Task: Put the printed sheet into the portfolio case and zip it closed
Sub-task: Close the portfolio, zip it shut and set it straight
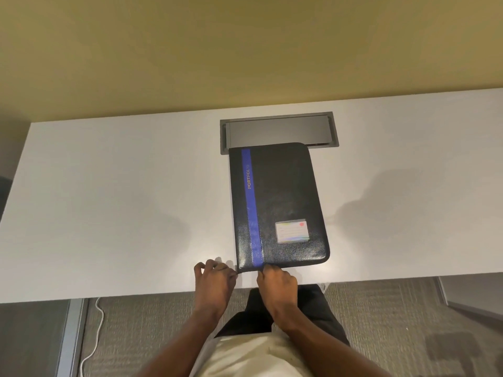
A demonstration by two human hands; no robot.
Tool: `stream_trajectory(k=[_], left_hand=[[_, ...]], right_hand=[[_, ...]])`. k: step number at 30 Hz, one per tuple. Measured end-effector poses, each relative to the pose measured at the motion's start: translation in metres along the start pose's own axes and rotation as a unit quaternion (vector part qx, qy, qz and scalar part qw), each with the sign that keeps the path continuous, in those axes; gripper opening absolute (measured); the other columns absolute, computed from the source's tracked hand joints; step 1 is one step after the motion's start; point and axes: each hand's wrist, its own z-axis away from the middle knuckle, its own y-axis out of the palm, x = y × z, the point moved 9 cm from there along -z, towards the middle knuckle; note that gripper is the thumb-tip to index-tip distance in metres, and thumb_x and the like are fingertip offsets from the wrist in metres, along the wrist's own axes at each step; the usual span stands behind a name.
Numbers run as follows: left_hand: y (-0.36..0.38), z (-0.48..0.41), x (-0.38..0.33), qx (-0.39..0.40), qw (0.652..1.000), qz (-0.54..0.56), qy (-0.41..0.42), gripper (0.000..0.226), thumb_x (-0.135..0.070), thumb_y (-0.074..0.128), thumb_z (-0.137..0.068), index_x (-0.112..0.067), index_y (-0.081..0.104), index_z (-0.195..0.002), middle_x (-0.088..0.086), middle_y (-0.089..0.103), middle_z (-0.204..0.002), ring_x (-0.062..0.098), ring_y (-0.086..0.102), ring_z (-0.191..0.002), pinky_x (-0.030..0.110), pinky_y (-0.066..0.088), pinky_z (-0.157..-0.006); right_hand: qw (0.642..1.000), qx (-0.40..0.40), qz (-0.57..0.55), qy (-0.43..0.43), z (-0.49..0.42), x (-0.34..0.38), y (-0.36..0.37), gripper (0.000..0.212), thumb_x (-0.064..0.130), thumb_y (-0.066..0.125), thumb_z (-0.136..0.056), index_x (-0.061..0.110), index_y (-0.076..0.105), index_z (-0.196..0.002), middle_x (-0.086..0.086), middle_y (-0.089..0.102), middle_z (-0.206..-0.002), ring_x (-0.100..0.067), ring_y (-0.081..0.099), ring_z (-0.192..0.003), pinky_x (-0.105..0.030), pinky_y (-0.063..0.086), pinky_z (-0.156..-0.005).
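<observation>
A black portfolio case [283,197] with a blue stripe and a small label card lies closed and flat on the white desk [109,200]. My left hand [215,281] pinches the case's near left corner. My right hand [277,281] has its fingers closed on the near edge by the blue stripe, where the zipper runs; the zipper pull itself is hidden under the fingers. No printed sheet is in sight.
A grey cable hatch [277,130] is set into the desk just behind the case, whose far end overlaps it. The desk's near edge runs right below my hands. A white cable [95,336] hangs to the carpet at the left.
</observation>
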Motion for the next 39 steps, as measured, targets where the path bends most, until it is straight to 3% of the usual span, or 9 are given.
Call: stream_trajectory(k=[13,16,18,21,24,28,32,39], left_hand=[[-0.001,0.001,-0.001,0.012,0.999,-0.034,-0.004,0.023,-0.036,0.057,-0.1,-0.033,0.078,-0.091,-0.013,0.077,-0.094,0.019,0.06,-0.111,0.045,0.032,-0.102],[-0.006,0.004,-0.004,-0.028,1.0,-0.014,-0.001,0.012,-0.033,0.067,-0.095,-0.033,0.078,-0.098,-0.012,0.077,-0.102,0.022,0.062,-0.11,0.047,0.034,-0.101],[-0.009,0.006,-0.013,-0.062,0.998,0.012,0.015,0.031,-0.03,0.078,-0.084,-0.03,0.074,-0.115,-0.008,0.072,-0.116,0.024,0.063,-0.111,0.05,0.037,-0.101],[-0.009,0.001,-0.05,-0.08,0.991,0.022,0.104,0.06,-0.037,0.079,-0.081,-0.027,0.06,-0.137,-0.002,0.056,-0.147,0.025,0.053,-0.134,0.051,0.034,-0.111],[0.001,-0.019,-0.1,-0.055,0.982,0.009,0.18,0.085,-0.051,0.07,-0.087,-0.023,0.034,-0.159,0.008,0.024,-0.17,0.028,0.02,-0.159,0.056,0.023,-0.124],[0.013,-0.056,-0.158,-0.01,0.971,-0.029,0.239,0.119,-0.07,0.068,-0.08,-0.024,-0.001,-0.165,0.012,-0.013,-0.173,0.033,-0.014,-0.16,0.069,0.012,-0.123],[0.015,-0.088,-0.183,0.031,0.963,-0.088,0.254,0.13,-0.09,0.055,-0.07,-0.027,-0.009,-0.164,0.012,-0.018,-0.172,0.036,-0.021,-0.157,0.078,0.0,-0.116],[0.026,-0.096,-0.178,0.089,0.96,-0.112,0.241,0.132,-0.088,0.055,-0.068,-0.027,-0.016,-0.162,0.012,-0.025,-0.17,0.038,-0.028,-0.155,0.081,-0.001,-0.113]], right_hand=[[0.992,-0.064,-0.034,0.102,0.014,-0.103,-0.046,0.024,0.035,0.049,-0.102,0.018,0.066,-0.097,0.0,0.073,-0.092,-0.025,0.073,-0.085,-0.035,0.055,-0.074],[0.982,-0.083,-0.078,0.15,0.019,-0.127,-0.049,0.025,0.036,0.051,-0.102,0.017,0.065,-0.095,0.001,0.07,-0.087,-0.021,0.07,-0.078,-0.034,0.055,-0.069],[0.979,-0.096,-0.083,0.16,0.022,-0.134,-0.051,0.026,0.039,0.052,-0.102,0.019,0.064,-0.092,0.005,0.065,-0.082,-0.019,0.067,-0.073,-0.031,0.048,-0.062],[0.981,-0.097,-0.075,0.154,0.023,-0.135,-0.05,0.027,0.041,0.052,-0.102,0.02,0.063,-0.089,0.01,0.054,-0.075,-0.014,0.054,-0.063,-0.029,0.04,-0.059],[0.982,-0.097,-0.073,0.142,0.022,-0.136,-0.053,0.025,0.041,0.053,-0.102,0.022,0.064,-0.091,0.01,0.055,-0.077,-0.015,0.061,-0.066,-0.028,0.04,-0.059],[0.986,-0.082,-0.066,0.128,0.02,-0.137,-0.054,0.025,0.043,0.047,-0.103,0.024,0.064,-0.101,0.006,0.066,-0.088,-0.018,0.07,-0.079,-0.032,0.053,-0.066],[0.987,-0.074,-0.077,0.123,0.017,-0.136,-0.052,0.025,0.039,0.045,-0.104,0.023,0.063,-0.109,0.003,0.068,-0.094,-0.022,0.07,-0.086,-0.035,0.055,-0.073],[0.985,-0.073,-0.093,0.129,0.015,-0.148,-0.049,0.027,0.039,0.04,-0.105,0.024,0.062,-0.105,0.003,0.067,-0.094,-0.021,0.068,-0.084,-0.034,0.05,-0.071]])
